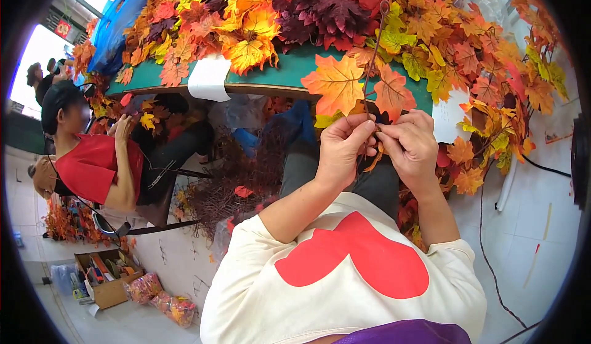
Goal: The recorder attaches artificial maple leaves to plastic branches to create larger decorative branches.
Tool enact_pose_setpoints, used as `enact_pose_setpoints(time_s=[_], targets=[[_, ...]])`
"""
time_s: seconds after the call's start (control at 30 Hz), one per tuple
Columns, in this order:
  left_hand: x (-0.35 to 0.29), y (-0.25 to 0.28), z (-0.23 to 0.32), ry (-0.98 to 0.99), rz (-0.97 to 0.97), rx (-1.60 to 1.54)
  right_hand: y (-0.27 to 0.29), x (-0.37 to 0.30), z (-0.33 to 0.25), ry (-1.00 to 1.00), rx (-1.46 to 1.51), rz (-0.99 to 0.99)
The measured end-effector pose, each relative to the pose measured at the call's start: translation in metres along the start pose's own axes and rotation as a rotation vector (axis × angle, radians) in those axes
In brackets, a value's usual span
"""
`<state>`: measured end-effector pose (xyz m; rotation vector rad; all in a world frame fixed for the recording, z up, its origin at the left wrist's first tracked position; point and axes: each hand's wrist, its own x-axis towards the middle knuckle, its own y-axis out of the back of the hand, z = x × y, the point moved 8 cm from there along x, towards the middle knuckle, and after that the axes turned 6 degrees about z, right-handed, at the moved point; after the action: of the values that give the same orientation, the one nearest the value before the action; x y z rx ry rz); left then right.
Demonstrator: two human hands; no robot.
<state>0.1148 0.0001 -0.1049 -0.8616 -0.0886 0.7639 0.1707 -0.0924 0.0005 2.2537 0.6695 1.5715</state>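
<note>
The left hand (345,147) had its fingers pinched together, clamped on the lower part of a thin brown wire-like stem (372,58). The right hand (409,144) was just beside it, its fingers also clamped on the stem's lower part, though the exact spot was partly hidden. Taking the hands as the clock's centre, the stem rose toward twelve o'clock and ended in a small loop. A yellow-orange maple-shaped leaf (335,85) spread toward half past ten, and an orange-red maple-shaped leaf (394,92) toward one.

The green tabletop (283,70) ran from ten o'clock to one, heaped with red, orange and yellow leaves (425,27); dark purple leaves (326,12) lay at eleven. A white paper sheet (208,79) hung over its edge at ten. Below it, toward eight o'clock, was a tangle of brown stems (231,184). A person in a red shirt (98,168) sat at nine; farther out at eight, a brown cardboard box (114,292) stood on the pale floor (166,245).
</note>
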Motion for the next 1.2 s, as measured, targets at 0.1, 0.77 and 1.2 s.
enact_pose_setpoints(time_s=[0.1, 0.77, 1.2], targets=[[0.0, 0.001, 0.002, -0.062, -0.013, 0.031, 0.0, 0.0, -0.002, 0.021, -0.026, -0.015], [0.005, -0.001, 0.003, -0.085, -0.077, 0.259, -0.007, -0.003, 0.005, -0.005, -0.048, -0.166], [0.005, 0.006, -0.007, -0.055, -0.072, 0.265, -0.014, -0.015, 0.022, -0.278, 0.06, -0.193]])
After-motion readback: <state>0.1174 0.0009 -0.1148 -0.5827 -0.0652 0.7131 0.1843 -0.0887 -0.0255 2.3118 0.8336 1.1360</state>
